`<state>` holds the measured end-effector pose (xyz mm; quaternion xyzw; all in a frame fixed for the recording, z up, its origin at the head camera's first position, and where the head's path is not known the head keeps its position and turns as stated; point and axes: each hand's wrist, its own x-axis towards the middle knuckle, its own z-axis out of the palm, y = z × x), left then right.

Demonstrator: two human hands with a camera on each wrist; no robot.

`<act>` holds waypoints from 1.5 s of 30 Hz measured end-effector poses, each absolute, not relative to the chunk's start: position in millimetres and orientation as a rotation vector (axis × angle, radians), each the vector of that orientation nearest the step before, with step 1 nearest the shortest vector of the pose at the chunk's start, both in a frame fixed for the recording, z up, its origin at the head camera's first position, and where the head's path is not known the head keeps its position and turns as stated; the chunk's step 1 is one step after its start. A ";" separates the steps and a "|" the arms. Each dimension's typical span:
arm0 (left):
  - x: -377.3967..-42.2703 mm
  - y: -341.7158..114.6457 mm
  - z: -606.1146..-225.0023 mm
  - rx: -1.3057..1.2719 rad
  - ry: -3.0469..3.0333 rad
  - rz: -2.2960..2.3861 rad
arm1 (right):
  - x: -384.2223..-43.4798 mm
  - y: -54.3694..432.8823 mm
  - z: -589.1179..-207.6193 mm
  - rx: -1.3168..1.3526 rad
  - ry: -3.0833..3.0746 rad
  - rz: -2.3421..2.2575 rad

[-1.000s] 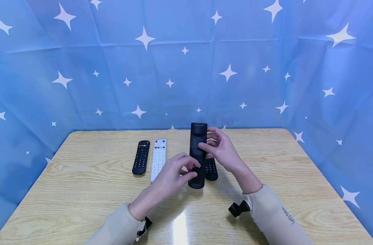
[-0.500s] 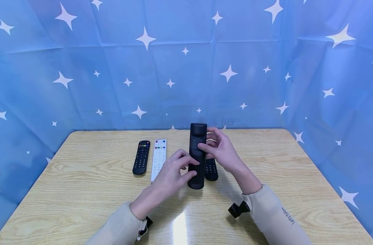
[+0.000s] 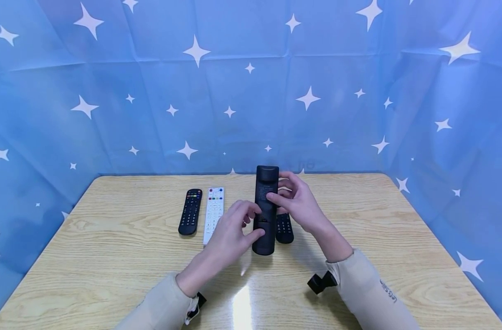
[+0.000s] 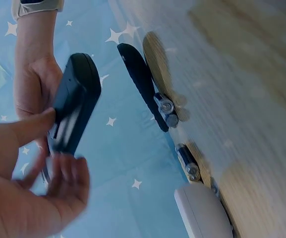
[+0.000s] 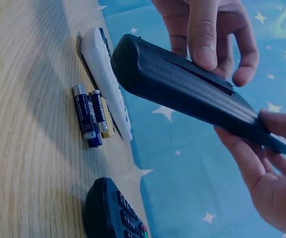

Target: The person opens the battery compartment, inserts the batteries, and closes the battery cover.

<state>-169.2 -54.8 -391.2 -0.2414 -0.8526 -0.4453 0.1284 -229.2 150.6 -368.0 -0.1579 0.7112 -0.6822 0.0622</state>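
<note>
Black remote (image 3: 268, 213) up in the air now, back side towards me, tipped upright above the desk (image 3: 399, 275), its top end lined up with the far edge as I look down. My right grip (image 3: 298, 199) has it pinched near that top end, thumb across the back, fingers behind. My left grip (image 3: 234, 229) comes in from the other side: thumb pressed low on the back, the other fingers loosely bent and spread away from the thumb. Down on the desk, just beyond the raised one as I see it, lies a second black remote (image 3: 284, 229), keys up, partly hidden. Between it and the white remote (image 3: 214, 211) sit loose batteries (image 5: 85, 116), close together, showing in both wrist views. The white remote is face up, left of the middle, its near end tucked from sight by my left grip. Just beside it, nearer the left edge, a third black remote (image 3: 190, 212), also face up. Past the far edge, blue cloth (image 3: 251, 91) with white stars, creased; beige sleeves (image 3: 370, 293) on both my arms.
</note>
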 end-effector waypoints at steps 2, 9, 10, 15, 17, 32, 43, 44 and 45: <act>-169.4 -54.8 -390.1 -0.610 -2.516 -1.386 | -229.1 150.6 -367.6 -0.475 2.151 -2.069; -171.3 -57.0 -387.6 -0.488 -2.555 -1.757 | -228.8 150.7 -367.1 -0.470 2.140 -2.076; -171.4 -57.2 -387.5 -0.502 -2.554 -1.782 | -228.8 150.8 -367.1 -0.470 2.141 -2.073; -172.1 -57.2 -387.1 -0.521 -2.557 -1.871 | -228.4 151.3 -366.4 -0.470 2.147 -2.066; -172.3 -56.9 -386.6 -0.515 -2.556 -1.894 | -228.0 151.5 -365.9 -0.472 2.147 -2.065; -173.5 -56.7 -385.6 -0.513 -2.584 -1.871 | -224.9 150.8 -363.6 -0.463 2.132 -2.078; -172.4 -54.5 -386.9 -0.502 -2.596 -1.803 | -225.2 151.1 -364.0 -0.461 2.145 -2.090; -172.1 -54.3 -386.8 -0.508 -2.601 -1.782 | -225.6 151.2 -364.3 -0.463 2.142 -2.094; -171.8 -54.0 -386.7 -0.516 -2.605 -1.764 | -225.9 151.3 -364.6 -0.464 2.136 -2.099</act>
